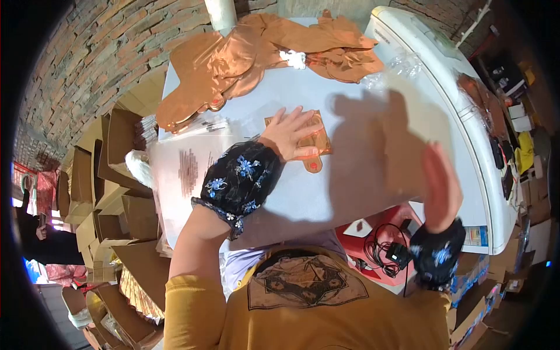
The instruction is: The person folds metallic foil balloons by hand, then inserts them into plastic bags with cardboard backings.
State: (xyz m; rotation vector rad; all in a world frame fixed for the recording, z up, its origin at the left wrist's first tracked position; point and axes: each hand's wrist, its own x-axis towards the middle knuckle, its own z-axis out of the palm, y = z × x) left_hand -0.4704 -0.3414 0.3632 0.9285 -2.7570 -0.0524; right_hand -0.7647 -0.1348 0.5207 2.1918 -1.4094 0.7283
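Note:
My left hand (291, 133) lies flat with fingers spread on a folded copper-coloured foil balloon (314, 163), pressing it to the white table (280, 198). A rounded tab with a red mark sticks out from the balloon below my palm. My right hand (442, 186) is raised over the right side, slightly blurred and seen edge-on, its fingers stretched out and nothing visible in it. Beyond my hands, a heap of flat copper foil balloons (233, 58) covers the far edge. Clear plastic bags (192, 169) with dark print lie left of my left hand.
A white appliance (466, 134) with a rounded edge borders the table on the right, with crumpled clear plastic (402, 67) beside it. Cardboard boxes (116, 227) crowd the left. Black cables and an adapter (398, 254) rest on a red surface below. A brick wall (99, 52) stands behind.

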